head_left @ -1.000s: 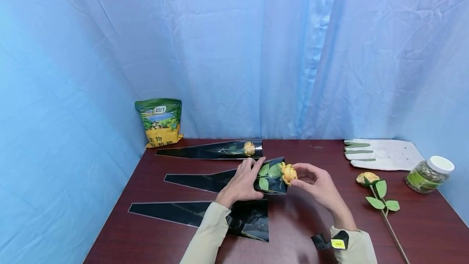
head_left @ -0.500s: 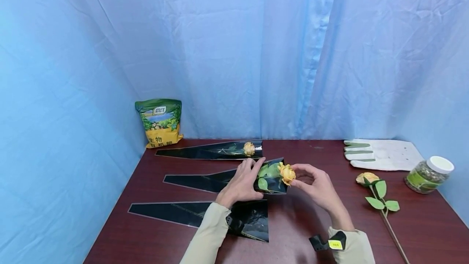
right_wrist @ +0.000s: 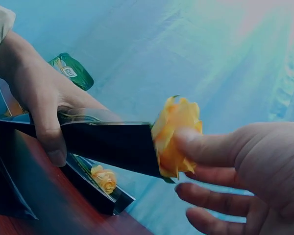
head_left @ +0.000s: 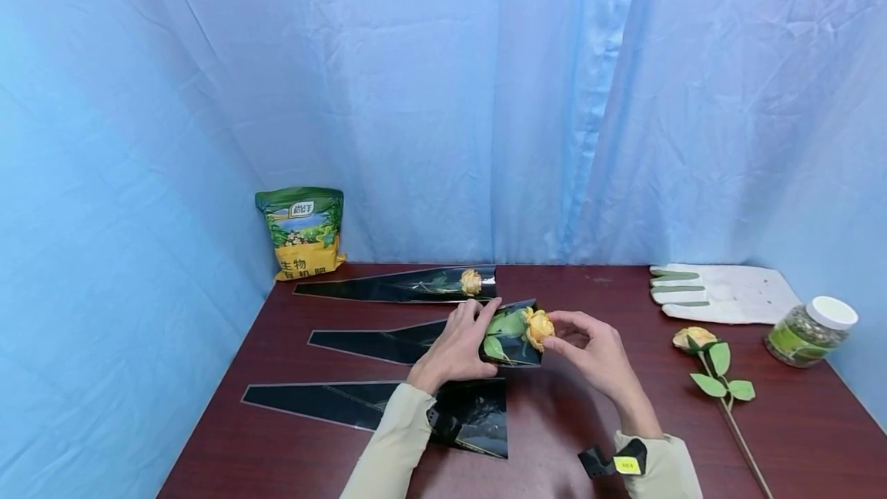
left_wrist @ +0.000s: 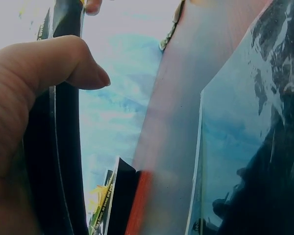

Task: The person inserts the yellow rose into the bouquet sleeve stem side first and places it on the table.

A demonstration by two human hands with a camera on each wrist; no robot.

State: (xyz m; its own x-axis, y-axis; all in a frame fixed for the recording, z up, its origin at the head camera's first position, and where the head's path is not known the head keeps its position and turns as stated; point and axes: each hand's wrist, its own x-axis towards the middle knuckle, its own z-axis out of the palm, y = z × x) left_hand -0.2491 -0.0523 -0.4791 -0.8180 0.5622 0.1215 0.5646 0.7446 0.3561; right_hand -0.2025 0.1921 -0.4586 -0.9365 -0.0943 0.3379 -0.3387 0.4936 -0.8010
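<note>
My left hand (head_left: 453, 345) grips a black flower sleeve (head_left: 398, 341) near its wide mouth, thumb on the near edge and fingers over the far one. A yellow artificial rose (head_left: 537, 328) lies inside it, green leaves showing through the clear front and bloom at the opening. From the right, my right hand (head_left: 596, 349) pinches the bloom between thumb and fingers. In the right wrist view, the bloom (right_wrist: 179, 139) sticks out of the sleeve's mouth (right_wrist: 112, 147), and the other fingertips sit below it. The stem's lower part is hidden under my left hand.
Behind lies a sleeve (head_left: 388, 285) with a rose in it; in front, a flat black sleeve (head_left: 478, 422). To the right are a loose rose (head_left: 721, 383), a white glove (head_left: 734, 295) and a lidded jar (head_left: 811, 331). A fertilizer bag (head_left: 302, 233) stands at back left.
My right hand has moved slightly left, pushing the rose a little deeper into the sleeve. My left hand has stayed in place.
</note>
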